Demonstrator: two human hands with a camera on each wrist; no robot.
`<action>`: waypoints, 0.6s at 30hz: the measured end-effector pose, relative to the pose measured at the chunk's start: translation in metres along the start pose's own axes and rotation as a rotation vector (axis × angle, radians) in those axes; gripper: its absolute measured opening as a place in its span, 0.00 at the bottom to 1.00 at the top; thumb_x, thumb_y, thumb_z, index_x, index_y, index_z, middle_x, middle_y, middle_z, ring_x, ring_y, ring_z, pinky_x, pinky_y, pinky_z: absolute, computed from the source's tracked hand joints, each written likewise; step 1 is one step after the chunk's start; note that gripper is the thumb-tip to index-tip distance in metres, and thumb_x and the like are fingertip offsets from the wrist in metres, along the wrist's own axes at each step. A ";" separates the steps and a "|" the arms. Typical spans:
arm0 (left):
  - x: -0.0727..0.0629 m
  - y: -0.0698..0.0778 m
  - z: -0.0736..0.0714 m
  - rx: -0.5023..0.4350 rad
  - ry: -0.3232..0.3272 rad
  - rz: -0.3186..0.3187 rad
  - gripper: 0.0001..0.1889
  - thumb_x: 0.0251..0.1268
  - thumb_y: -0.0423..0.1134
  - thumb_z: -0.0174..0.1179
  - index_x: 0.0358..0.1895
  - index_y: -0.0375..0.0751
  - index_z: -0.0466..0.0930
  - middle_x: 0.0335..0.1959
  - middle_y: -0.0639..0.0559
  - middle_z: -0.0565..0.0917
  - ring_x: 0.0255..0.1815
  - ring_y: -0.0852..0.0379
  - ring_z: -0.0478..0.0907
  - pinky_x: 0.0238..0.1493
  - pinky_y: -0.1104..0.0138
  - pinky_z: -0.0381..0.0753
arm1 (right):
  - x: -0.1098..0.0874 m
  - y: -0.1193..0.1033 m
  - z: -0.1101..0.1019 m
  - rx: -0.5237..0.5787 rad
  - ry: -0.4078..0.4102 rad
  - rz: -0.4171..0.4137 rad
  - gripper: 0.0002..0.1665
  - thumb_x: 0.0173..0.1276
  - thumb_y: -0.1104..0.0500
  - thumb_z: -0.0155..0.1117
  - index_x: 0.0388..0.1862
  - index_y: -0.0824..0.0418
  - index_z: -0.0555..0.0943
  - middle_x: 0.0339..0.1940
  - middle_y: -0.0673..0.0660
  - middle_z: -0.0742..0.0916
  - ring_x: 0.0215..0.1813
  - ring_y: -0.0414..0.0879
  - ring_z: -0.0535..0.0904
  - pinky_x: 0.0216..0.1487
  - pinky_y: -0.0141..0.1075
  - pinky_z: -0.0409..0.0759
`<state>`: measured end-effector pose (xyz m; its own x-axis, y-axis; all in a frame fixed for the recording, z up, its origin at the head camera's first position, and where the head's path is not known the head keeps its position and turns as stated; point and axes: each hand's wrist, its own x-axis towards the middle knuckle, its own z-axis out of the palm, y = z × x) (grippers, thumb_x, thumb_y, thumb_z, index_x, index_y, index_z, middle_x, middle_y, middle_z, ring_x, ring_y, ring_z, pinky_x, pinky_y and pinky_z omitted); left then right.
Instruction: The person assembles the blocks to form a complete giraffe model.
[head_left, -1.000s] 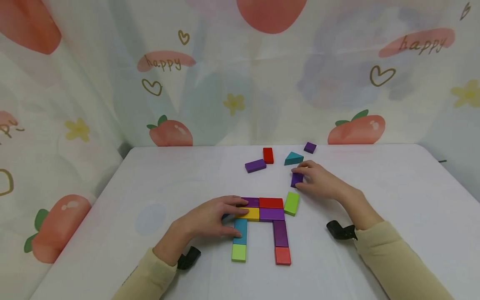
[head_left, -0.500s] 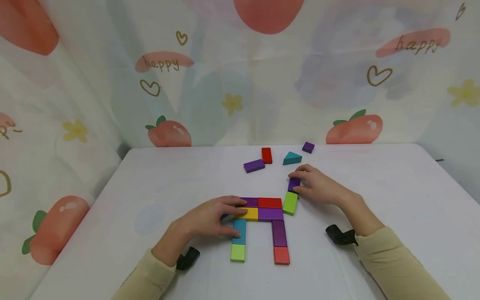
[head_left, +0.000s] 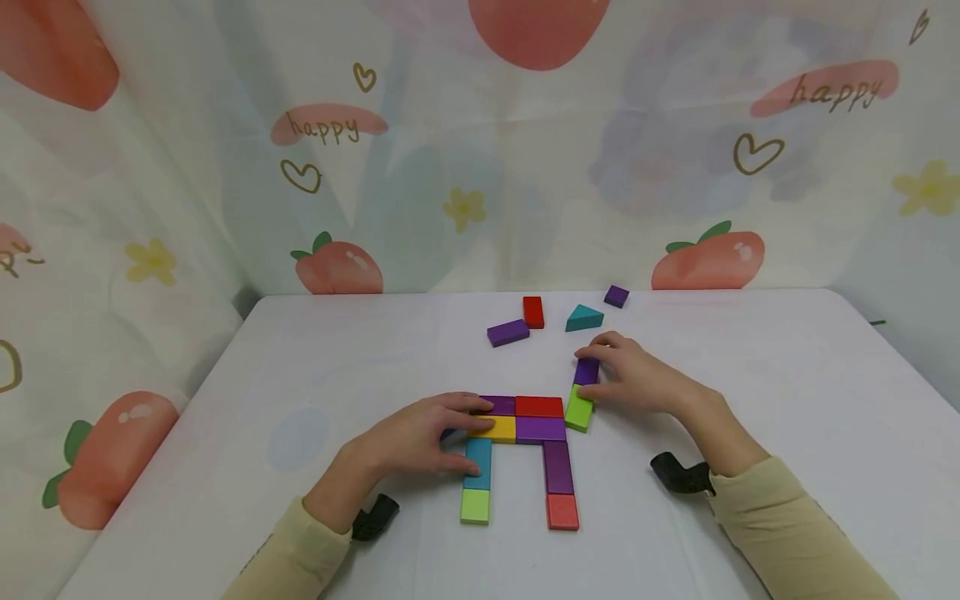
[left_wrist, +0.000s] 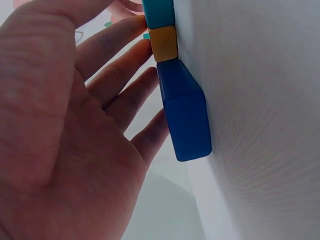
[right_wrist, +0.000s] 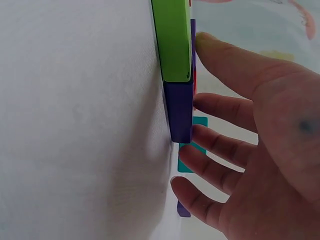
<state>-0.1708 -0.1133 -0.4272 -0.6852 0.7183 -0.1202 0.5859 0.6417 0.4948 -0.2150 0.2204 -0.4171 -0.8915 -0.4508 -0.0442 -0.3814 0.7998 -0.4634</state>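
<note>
Your left hand [head_left: 422, 433] is just chilling loosely on the yellow block [head_left: 506, 430]; your right hand [head_left: 637, 375], ungripped, touches the dark purple block [head_left: 587, 372] butting the lime one.

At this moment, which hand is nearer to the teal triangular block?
The right hand, just on the near side of the triangular block. The left hand is farther, at the yellow block.

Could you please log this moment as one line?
left hand: touching yellow block; right hand: at indigo block; indigo block: abutting lime block
</note>
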 end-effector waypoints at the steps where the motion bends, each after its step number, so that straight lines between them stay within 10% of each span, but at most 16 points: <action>1: 0.000 0.000 0.000 0.004 0.000 -0.001 0.33 0.61 0.52 0.73 0.70 0.51 0.77 0.73 0.58 0.69 0.75 0.55 0.60 0.69 0.59 0.69 | 0.000 0.000 0.000 0.001 -0.002 0.008 0.33 0.66 0.50 0.73 0.66 0.65 0.77 0.64 0.69 0.73 0.66 0.67 0.67 0.64 0.62 0.72; 18: 0.000 0.000 -0.001 0.003 -0.003 -0.007 0.33 0.61 0.52 0.73 0.70 0.51 0.77 0.73 0.58 0.69 0.76 0.55 0.60 0.69 0.59 0.69 | -0.003 -0.002 0.001 -0.034 -0.004 0.047 0.33 0.66 0.49 0.73 0.64 0.65 0.78 0.63 0.69 0.73 0.65 0.66 0.68 0.62 0.61 0.73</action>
<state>-0.1709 -0.1130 -0.4266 -0.6877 0.7150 -0.1262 0.5826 0.6471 0.4918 -0.2113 0.2195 -0.4166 -0.9075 -0.4143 -0.0690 -0.3477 0.8332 -0.4300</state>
